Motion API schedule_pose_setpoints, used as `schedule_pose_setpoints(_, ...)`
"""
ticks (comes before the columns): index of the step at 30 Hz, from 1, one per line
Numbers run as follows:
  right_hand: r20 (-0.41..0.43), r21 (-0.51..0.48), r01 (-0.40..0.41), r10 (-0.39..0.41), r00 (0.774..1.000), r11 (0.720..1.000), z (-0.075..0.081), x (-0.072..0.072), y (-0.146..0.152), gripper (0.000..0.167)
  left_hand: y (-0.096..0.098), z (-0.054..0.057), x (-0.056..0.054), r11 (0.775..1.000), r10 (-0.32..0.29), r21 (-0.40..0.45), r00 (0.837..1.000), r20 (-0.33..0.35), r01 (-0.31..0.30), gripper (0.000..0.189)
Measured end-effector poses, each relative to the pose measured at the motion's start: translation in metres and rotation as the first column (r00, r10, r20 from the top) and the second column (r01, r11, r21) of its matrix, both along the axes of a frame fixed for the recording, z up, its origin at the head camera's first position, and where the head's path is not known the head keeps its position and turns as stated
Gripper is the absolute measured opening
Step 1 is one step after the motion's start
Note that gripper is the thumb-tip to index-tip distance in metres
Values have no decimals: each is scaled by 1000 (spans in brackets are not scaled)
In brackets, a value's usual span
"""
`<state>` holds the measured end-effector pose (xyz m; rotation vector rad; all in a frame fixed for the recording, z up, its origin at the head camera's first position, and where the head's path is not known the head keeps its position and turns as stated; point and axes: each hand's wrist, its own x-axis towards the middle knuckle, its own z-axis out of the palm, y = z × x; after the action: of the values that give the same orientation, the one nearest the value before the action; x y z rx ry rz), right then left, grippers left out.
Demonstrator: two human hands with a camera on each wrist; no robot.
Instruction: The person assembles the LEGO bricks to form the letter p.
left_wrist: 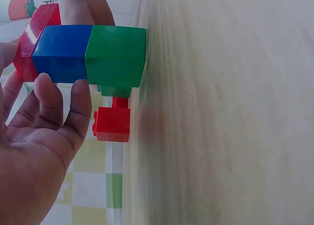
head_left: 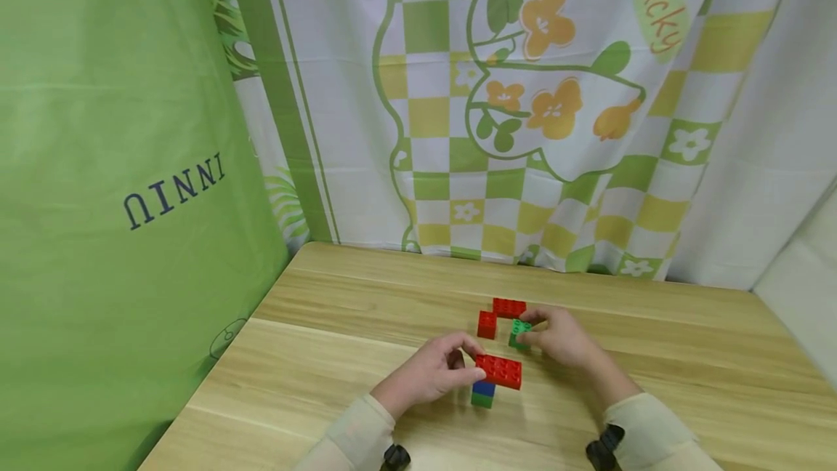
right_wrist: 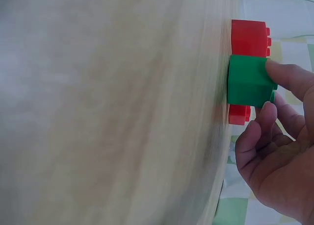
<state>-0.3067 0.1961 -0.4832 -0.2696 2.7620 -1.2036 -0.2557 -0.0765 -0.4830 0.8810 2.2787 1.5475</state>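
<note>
My left hand [head_left: 428, 373] grips the long red brick [head_left: 502, 371] on top of a small stack, thumb and fingers at its left end. Under that brick sit a blue brick [left_wrist: 61, 53] and, at the bottom, a green brick [left_wrist: 117, 56]. Farther back, my right hand [head_left: 565, 338] pinches a separate green brick [right_wrist: 251, 80] between thumb and fingers; it appears to stand on the table. Just left of this green brick is a small red brick [head_left: 487, 325]. Another long red brick [head_left: 508, 307] lies behind both.
The bricks are on a wooden table [head_left: 353, 296]. Behind its back edge hangs a patterned curtain [head_left: 431, 187], and a green cloth [head_left: 131, 275] hangs along the left side. Black wrist straps [head_left: 604, 448] show at both sleeves.
</note>
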Motion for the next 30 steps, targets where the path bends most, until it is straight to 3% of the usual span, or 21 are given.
schedule_pose_setpoints(7, -24, -32, -10, 10, 1000, 999, 11, 15, -1, 38, 0, 1, 1, 1000, 14, -8, 1000, 16, -14, 21)
schedule_pose_setpoints(14, -15, -95, -18, 16, 1000, 995, 41, 38, -10, 42, 1, 0, 2, 1000, 22, 1, 1000, -8, -22, 21)
schedule_pose_setpoints(20, -61, -120, -90, 83, 995, 989, 64, 55, -20, 38, 0, -1, 4, 1000, 27, 8, 999, -30, -27, 22)
schedule_pose_setpoints(24, -76, -114, -162, 154, 985, 980, 72, 63, -26, 37, 0, -1, 5, 999, 28, 22, 997, -71, -27, 31)
schedule_pose_setpoints(30, -93, -136, -170, 158, 983, 976, 78, 67, -30, 34, 2, 0, 5, 1000, 17, 16, 994, -104, -15, 55)
